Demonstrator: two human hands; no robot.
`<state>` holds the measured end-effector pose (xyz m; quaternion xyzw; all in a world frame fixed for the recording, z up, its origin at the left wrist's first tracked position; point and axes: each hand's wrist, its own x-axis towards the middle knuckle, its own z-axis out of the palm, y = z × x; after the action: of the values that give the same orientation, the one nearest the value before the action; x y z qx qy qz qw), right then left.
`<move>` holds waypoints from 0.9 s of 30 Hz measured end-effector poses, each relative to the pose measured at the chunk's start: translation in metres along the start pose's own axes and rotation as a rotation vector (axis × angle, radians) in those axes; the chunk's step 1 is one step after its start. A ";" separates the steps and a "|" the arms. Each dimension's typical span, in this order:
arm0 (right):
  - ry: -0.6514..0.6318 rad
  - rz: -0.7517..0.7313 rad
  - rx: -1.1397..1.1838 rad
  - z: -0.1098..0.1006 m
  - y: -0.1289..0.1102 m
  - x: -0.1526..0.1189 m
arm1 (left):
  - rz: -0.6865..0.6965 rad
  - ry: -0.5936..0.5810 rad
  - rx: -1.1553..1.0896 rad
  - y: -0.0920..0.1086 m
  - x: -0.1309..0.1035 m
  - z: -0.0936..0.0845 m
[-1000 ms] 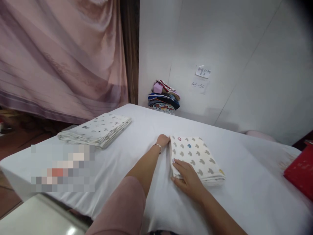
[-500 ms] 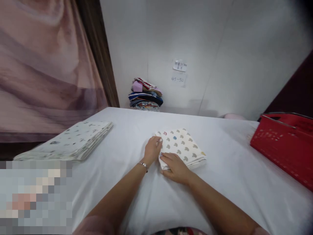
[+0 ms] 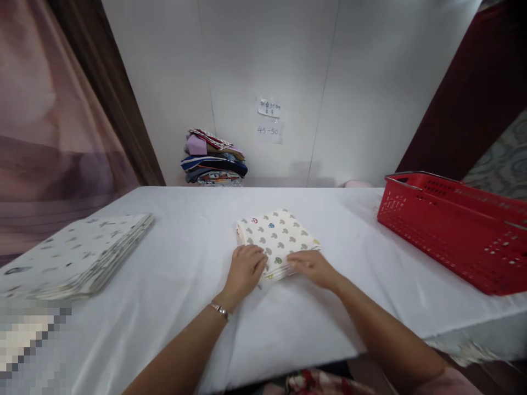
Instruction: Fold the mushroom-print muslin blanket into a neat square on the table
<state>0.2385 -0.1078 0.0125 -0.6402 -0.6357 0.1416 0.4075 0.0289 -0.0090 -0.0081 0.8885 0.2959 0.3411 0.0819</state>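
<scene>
The left fingers (image 3: 236,253) are pinching the near-left corner of the cloth (image 3: 282,236), the right fingers (image 3: 302,255) its near edge; even, light tension is probably keeping its layers flush.

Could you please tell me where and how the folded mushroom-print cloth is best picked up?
Probably by its near edge, from the person's side, fingers under all the layers and thumbs on top. The folded mushroom-print cloth lies flat, its stacked layers showing there, where the left hand and right hand are.
</scene>
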 end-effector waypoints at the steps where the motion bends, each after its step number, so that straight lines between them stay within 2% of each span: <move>1: 0.037 0.043 0.057 -0.011 0.011 0.000 | 0.026 -0.043 -0.034 0.007 -0.004 -0.001; 3: 0.145 0.147 0.111 -0.031 0.034 0.003 | 0.078 -0.102 -0.080 0.017 -0.011 -0.002; 5: 0.221 0.318 0.141 -0.044 0.052 0.006 | 0.121 -0.121 -0.092 0.021 -0.015 -0.001; 8: 0.145 0.486 0.137 -0.050 0.064 0.009 | 0.169 -0.139 -0.071 0.019 -0.016 0.004; 10: 0.070 0.523 0.118 -0.048 0.062 0.010 | 0.190 -0.145 -0.048 0.016 -0.016 0.006; 14: 0.026 0.555 0.096 -0.043 0.054 0.020 | 0.199 -0.122 -0.007 0.016 -0.015 0.007; 20: 0.033 0.567 0.098 -0.037 0.064 0.030 | 0.075 -0.064 0.081 0.015 -0.017 0.005; 27: -0.096 0.635 0.071 -0.037 0.070 0.026 | 0.040 -0.090 0.015 0.015 -0.018 0.002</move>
<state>0.3176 -0.0863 -0.0045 -0.7846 -0.4172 0.3140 0.3345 0.0266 -0.0315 -0.0146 0.9093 0.2765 0.3002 0.0815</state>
